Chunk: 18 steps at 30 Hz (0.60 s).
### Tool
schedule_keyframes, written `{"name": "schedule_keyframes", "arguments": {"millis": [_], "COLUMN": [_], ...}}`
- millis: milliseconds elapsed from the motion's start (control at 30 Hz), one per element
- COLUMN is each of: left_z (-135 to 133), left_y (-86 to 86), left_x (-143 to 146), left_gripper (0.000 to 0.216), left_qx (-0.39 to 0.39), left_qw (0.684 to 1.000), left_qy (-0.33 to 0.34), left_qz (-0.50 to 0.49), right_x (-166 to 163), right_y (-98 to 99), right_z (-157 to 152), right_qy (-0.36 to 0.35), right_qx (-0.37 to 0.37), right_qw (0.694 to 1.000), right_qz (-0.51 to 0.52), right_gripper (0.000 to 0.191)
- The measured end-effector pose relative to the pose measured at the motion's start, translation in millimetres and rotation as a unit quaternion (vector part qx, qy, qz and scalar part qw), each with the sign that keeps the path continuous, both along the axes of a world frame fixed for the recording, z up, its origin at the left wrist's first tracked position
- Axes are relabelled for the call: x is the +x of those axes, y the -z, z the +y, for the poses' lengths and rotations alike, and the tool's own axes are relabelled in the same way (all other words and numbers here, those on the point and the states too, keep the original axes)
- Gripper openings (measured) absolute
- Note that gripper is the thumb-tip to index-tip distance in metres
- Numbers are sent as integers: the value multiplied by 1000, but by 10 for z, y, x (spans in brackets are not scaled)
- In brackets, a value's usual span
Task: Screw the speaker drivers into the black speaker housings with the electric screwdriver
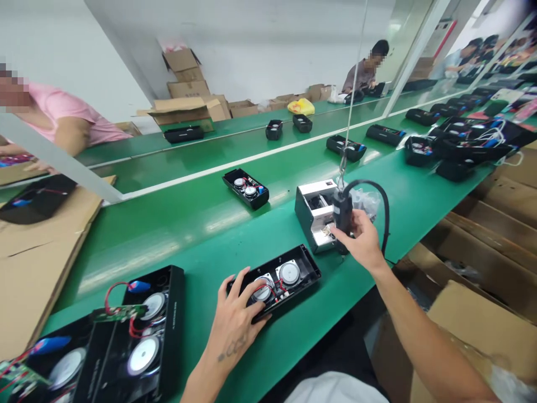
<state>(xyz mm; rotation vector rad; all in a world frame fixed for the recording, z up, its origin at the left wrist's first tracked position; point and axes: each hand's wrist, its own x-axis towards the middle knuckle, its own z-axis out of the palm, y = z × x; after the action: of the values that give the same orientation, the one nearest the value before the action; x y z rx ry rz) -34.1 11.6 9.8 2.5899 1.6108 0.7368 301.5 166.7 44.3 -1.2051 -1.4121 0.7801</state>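
My left hand (241,308) lies with spread fingers over the left end of an open black speaker housing (308,263), touching its rim and inside. Two round silver speaker drivers (289,273) with red wires sit in that housing. In my right hand (364,239) is a black electric screwdriver (342,215), held upright, its tip pointing down right of the housing. The tool hangs from a wire and has a thick black cable (384,196). Just behind it stands a silver-and-black screw feeder (312,224), partly covered by the tool and my fingers.
More open housings (170,336) with green boards and blue parts lie at the left front. Another housing (246,189) sits on the green belt. Several more stand at the right, by a pile with white cables (495,137). Cardboard boxes (474,324) are below right; co-workers sit across.
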Motion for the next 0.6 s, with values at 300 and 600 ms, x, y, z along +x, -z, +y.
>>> {"name": "schedule_keyframes", "arguments": {"millis": [300,600], "left_z": [42,29], "left_y": [26,-19], "left_x": [66,254], "left_gripper": [22,22], "left_qx": [65,54], "left_qw": [998,998], "left_qy": [6,-13], "left_qz": [6,16], "right_x": [42,-228], "right_y": [-374,-618], "right_z": [78,260], "right_qy": [-14,-28], "right_qx": [105,82], "right_qw": [975,993], "right_qz": [193,86], "right_gripper": [32,30]}}
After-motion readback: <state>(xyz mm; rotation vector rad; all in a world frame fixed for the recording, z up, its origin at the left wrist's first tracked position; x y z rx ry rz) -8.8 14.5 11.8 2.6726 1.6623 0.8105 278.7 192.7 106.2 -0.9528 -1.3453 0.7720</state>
